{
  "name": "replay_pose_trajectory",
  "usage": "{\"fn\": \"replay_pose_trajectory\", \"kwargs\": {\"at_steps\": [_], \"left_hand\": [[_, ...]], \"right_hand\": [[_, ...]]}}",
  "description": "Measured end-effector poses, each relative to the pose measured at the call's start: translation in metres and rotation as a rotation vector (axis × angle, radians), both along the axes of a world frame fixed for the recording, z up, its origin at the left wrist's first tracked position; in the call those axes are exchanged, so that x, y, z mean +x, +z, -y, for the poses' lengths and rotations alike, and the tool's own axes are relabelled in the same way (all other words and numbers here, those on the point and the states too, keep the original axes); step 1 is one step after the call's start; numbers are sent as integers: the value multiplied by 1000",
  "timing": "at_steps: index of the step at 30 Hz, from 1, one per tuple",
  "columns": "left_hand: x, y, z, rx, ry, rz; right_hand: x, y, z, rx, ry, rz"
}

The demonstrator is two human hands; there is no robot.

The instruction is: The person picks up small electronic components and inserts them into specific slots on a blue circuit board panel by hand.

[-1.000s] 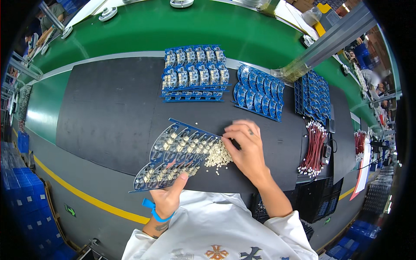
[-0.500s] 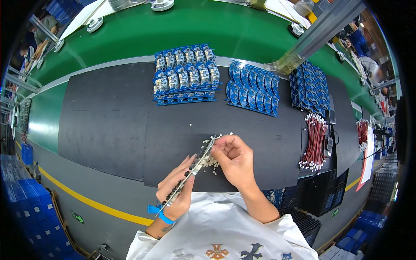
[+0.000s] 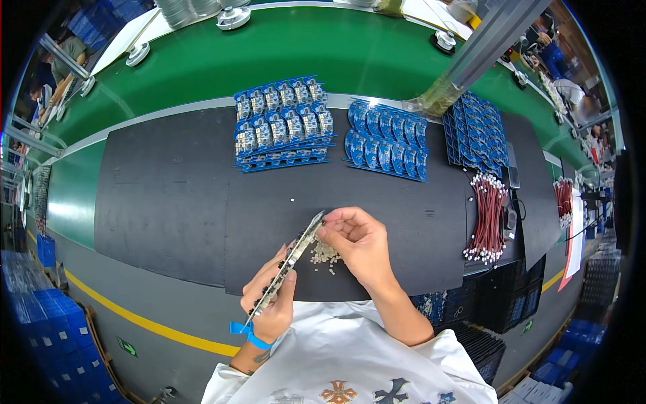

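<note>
My left hand (image 3: 270, 296), with a blue band at its wrist, is closed round a circuit board panel (image 3: 286, 268). The panel is tilted and seen nearly edge-on, with small dark parts along its left side and pale ones along its right. At its far end my right hand (image 3: 358, 244) is closed in a pinch, thumb and index fingertip against the panel. Whatever lies between those fingertips is too small to make out. Just below the pinch lies a loose pile of tiny whitish connectors (image 3: 325, 254) on the black mat (image 3: 404, 262).
Behind the hands lie stacked blue circuit board panels (image 3: 282, 124), a second stack (image 3: 385, 143) and a third (image 3: 476, 135). Red wire bundles with white ends (image 3: 487, 222) rest at the right. A metal post (image 3: 481, 54) rises before the green conveyor (image 3: 323, 54). One connector (image 3: 292, 200) lies apart.
The panel has turned slightly more upright, and its far end sits a little to the left. My right fingers have moved with it. The whole view has shifted slightly.
</note>
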State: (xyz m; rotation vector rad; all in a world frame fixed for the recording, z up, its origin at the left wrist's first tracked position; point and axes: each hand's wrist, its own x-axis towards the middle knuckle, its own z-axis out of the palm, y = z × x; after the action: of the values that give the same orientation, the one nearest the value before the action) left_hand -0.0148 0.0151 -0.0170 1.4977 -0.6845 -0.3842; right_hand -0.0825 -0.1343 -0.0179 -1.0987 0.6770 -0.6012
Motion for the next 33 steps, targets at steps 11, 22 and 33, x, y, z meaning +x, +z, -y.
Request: {"fn": "replay_pose_trajectory", "kwargs": {"at_steps": [11,22,33], "left_hand": [[2,8,8,47,-37,135],[3,4,7,31,-16,129],[5,0,7,61,-24,158]], "right_hand": [[3,14,-7,40,-19,102],[6,11,-5,42,-30,131],[5,21,-11,85,-20,198]]}}
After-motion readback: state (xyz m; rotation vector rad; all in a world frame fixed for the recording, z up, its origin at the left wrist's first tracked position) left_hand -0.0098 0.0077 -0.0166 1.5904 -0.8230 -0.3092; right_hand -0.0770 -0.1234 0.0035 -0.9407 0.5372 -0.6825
